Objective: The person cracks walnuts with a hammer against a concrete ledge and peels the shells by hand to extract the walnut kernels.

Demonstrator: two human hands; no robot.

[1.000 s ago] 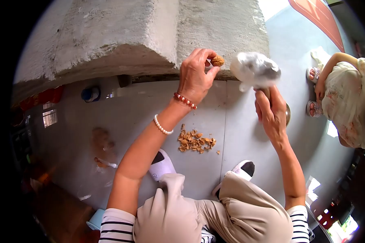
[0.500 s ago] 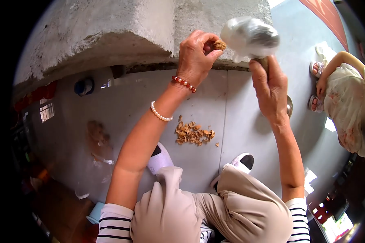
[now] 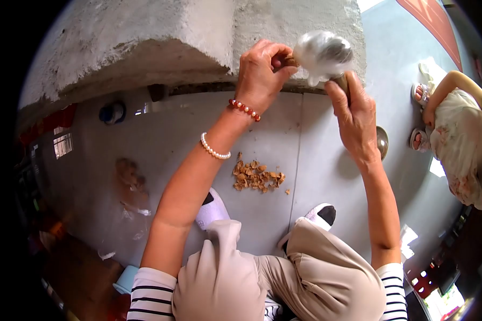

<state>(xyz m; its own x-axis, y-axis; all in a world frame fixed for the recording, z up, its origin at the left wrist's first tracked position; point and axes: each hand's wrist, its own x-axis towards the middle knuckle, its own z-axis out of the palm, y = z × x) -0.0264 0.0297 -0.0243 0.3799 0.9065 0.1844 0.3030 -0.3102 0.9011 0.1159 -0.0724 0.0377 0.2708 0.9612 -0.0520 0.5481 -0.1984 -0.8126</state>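
Between the thumb and fingers of my left hand [image 3: 260,69], a brown walnut [image 3: 291,61] is pinched against the rough concrete ledge [image 3: 273,21]. My right hand [image 3: 357,123] grips the short handle of a hammer [image 3: 326,52] whose head is wrapped in clear plastic. The wrapped head is right beside the walnut and overlaps its right side in view; whether they touch I cannot tell. Broken walnut shells [image 3: 258,176] lie in a small heap on the grey floor below my hands.
A metal bowl [image 3: 382,143] stands on the floor, partly behind my right wrist. Another person [image 3: 460,134] in a pale dress is at the right. A clear plastic bag [image 3: 133,187] with brownish contents lies at the left, and a blue-and-white object [image 3: 111,113] sits near the ledge.
The hammer head has moved left and slightly down, closer to the walnut, and now hides part of it. My left hand stays nearly in place.
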